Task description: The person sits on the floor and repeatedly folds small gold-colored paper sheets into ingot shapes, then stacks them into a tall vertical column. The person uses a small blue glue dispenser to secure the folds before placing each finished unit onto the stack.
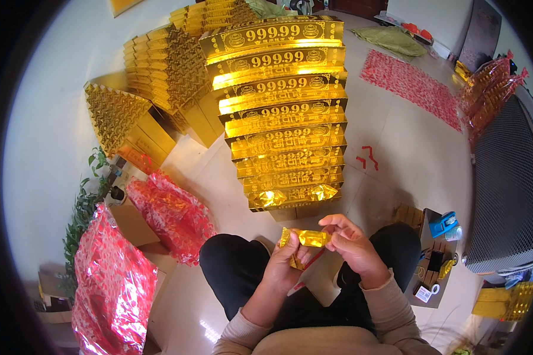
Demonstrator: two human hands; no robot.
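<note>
Both hands are on a small folded piece of gold foil paper (312,238), held above my lap. My left hand (288,255) pinches its left end between thumb and fingers. At the right end, the thumb and fingers of my right hand (350,248) close on the tip. More gold paper shows below my left fingers, partly hidden. Just beyond my hands rises a tiered stack of gold printed cardboard strips (288,133). On its nearest step sit two gold foil ingots, one at left (269,198) and one at right (323,192).
Gold paper stacks (120,115) stand along the left wall. Red-patterned plastic bags (115,284) lie at left, near a potted plant (77,222). A low stool (439,262) at right bears a blue tape dispenser (443,224). Beyond it stands a black mesh panel (511,191).
</note>
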